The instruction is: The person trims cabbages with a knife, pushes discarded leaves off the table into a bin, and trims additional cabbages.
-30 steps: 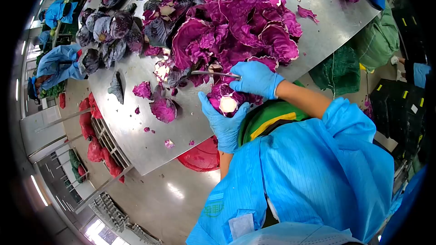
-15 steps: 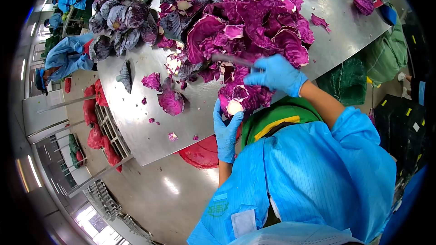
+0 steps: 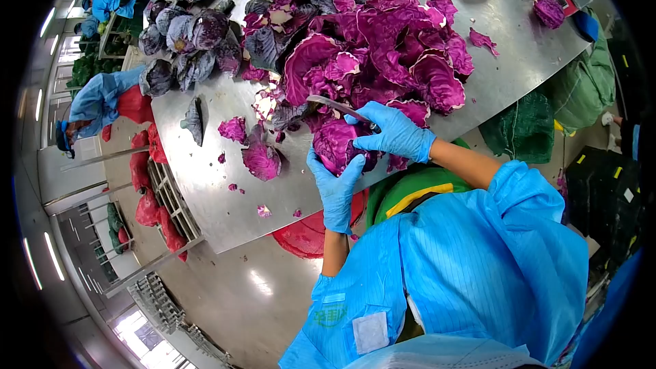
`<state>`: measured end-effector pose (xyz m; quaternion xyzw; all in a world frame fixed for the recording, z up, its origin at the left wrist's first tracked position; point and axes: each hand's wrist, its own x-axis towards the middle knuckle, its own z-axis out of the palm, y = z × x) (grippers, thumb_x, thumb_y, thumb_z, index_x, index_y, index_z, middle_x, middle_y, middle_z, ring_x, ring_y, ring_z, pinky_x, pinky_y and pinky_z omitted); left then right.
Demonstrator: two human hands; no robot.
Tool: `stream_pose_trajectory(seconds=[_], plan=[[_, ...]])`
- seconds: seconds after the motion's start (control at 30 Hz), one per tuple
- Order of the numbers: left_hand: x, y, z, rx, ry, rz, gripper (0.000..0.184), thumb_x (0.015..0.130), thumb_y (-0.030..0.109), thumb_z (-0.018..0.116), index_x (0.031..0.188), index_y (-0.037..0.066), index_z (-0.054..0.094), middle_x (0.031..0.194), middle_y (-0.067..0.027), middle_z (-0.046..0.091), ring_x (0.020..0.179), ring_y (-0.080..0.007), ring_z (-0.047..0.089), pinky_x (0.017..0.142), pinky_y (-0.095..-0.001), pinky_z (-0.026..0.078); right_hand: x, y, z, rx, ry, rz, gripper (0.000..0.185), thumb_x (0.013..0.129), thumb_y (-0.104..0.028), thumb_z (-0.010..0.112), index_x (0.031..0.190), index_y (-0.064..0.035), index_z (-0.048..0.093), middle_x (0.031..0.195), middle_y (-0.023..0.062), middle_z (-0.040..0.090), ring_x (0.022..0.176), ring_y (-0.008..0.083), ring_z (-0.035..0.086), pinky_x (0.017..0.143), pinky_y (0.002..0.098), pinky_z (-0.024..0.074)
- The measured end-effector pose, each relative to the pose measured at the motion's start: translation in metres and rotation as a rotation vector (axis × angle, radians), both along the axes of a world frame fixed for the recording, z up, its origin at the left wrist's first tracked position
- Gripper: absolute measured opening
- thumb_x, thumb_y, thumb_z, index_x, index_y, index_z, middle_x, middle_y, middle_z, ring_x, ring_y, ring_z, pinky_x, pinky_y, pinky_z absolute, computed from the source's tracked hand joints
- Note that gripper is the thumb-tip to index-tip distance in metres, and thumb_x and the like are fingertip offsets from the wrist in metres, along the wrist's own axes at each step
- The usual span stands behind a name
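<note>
1 cabbage (image 3: 335,142) is resting cupped in the left hand (image 3: 335,190), probably for steadiness; the right hand (image 3: 398,134) is gripping a knife (image 3: 336,104), pointing toward 10 o'clock.

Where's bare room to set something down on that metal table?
The metal table is bare at its lower-left corner, below the dark leaf, and, right of the purple leaf pile, between a scrap and the edge. Dark cabbages crowd the upper left; the pile and held cabbage fill the middle.
</note>
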<state>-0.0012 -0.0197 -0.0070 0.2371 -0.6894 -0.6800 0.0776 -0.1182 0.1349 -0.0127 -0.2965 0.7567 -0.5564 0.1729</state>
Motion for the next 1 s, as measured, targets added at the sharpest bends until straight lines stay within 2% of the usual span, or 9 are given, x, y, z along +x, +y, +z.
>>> stream_pose_trajectory(seconds=[0.27, 0.47, 0.63, 0.7, 0.73, 0.77, 0.8, 0.93, 1.0], plan=[[-0.009, 0.016, 0.002, -0.089, 0.032, 0.105, 0.086, 0.072, 0.020, 0.086, 0.138, -0.002, 0.035, 0.129, -0.0131, 0.050, 0.115, -0.0217, 0.054, 0.097, -0.0336, 0.047, -0.003, -0.007, 0.004, 0.371, 0.538, 0.099, 0.056, 0.086, -0.026, 0.062, 0.138, -0.0092, 0.050, 0.085, 0.0108, 0.059, 0.064, 0.0259, 0.061, 0.051, 0.0380, 0.0489], [-0.002, 0.012, -0.010, -0.055, 0.069, 0.111, 0.093, 0.070, 0.022, 0.087, 0.142, -0.002, 0.033, 0.133, -0.0135, 0.047, 0.119, -0.0234, 0.050, 0.103, -0.0366, 0.042, 0.008, -0.018, -0.003, 0.306, 0.648, -0.070, 0.051, 0.082, -0.019, 0.062, 0.132, -0.0117, 0.057, 0.074, 0.0106, 0.059, 0.055, 0.0236, 0.058, 0.049, 0.0360, 0.0477], [0.042, -0.001, -0.024, -0.082, 0.132, -0.047, 0.107, 0.063, 0.029, 0.091, 0.147, 0.001, 0.031, 0.145, -0.0148, 0.036, 0.133, -0.0273, 0.038, 0.115, -0.0402, 0.028, -0.050, 0.011, 0.001, 0.110, 0.036, -0.242, 0.032, 0.085, -0.008, 0.056, 0.114, -0.0136, 0.069, 0.057, 0.0046, 0.051, 0.049, 0.0099, 0.050, 0.050, 0.0290, 0.0451], [0.045, -0.018, -0.030, -0.154, 0.101, -0.009, 0.105, 0.062, 0.029, 0.091, 0.146, 0.002, 0.034, 0.146, -0.0140, 0.037, 0.133, -0.0275, 0.039, 0.115, -0.0412, 0.029, -0.060, 0.009, 0.040, 0.046, 0.149, -0.262, 0.035, 0.087, -0.005, 0.054, 0.120, -0.0122, 0.066, 0.067, 0.0021, 0.061, 0.054, 0.0065, 0.051, 0.054, 0.0250, 0.0469], [0.044, -0.026, -0.028, -0.145, 0.071, -0.046, 0.098, 0.064, 0.024, 0.089, 0.144, 0.002, 0.037, 0.144, -0.0131, 0.041, 0.131, -0.0268, 0.043, 0.113, -0.0402, 0.033, -0.081, 0.004, 0.028, -0.121, 0.461, -0.340, 0.042, 0.089, -0.004, 0.052, 0.129, -0.0147, 0.061, 0.098, 0.0103, 0.072, 0.071, 0.0141, 0.065, 0.063, 0.0283, 0.0534], [0.041, -0.031, -0.022, -0.075, 0.067, -0.055, 0.097, 0.065, 0.022, 0.088, 0.144, 0.001, 0.037, 0.143, -0.0133, 0.042, 0.130, -0.0263, 0.044, 0.113, -0.0398, 0.034, -0.092, 0.011, 0.057, 0.149, 0.700, -0.395, 0.046, 0.093, -0.007, 0.054, 0.137, -0.0195, 0.055, 0.129, 0.0147, 0.062, 0.097, 0.0278, 0.068, 0.074, 0.0346, 0.0571], [0.033, -0.033, -0.014, -0.003, 0.071, -0.063, 0.095, 0.065, 0.020, 0.088, 0.144, 0.001, 0.038, 0.142, -0.0134, 0.043, 0.129, -0.0258, 0.046, 0.112, -0.0394, 0.035, -0.095, 0.009, 0.075, 0.383, 0.726, -0.527, 0.048, 0.093, -0.013, 0.059, 0.139, -0.0235, 0.052, 0.134, 0.0178, 0.056, 0.110, 0.0365, 0.062, 0.082, 0.0402, 0.0562], [0.011, -0.039, 0.001, 0.100, 0.073, -0.079, 0.086, 0.069, 0.013, 0.085, 0.142, 0.001, 0.040, 0.138, -0.0140, 0.049, 0.125, -0.0235, 0.050, 0.109, -0.0370, 0.039, -0.077, 0.010, 0.067, 0.226, 0.923, -0.239, 0.044, 0.089, -0.022, 0.066, 0.132, -0.0188, 0.060, 0.127, 0.0099, 0.062, 0.100, 0.0263, 0.067, 0.079, 0.0352, 0.0573], [0.005, -0.039, 0.007, 0.162, 0.010, -0.084, 0.080, 0.072, 0.010, 0.082, 0.141, 0.001, 0.042, 0.134, -0.0131, 0.052, 0.121, -0.0217, 0.053, 0.106, -0.0349, 0.043, -0.041, -0.001, 0.059, 0.054, 0.419, 0.153, 0.048, 0.082, -0.030, 0.074, 0.127, -0.0184, 0.063, 0.115, 0.0064, 0.066, 0.092, 0.0238, 0.068, 0.075, 0.0334, 0.0572]])
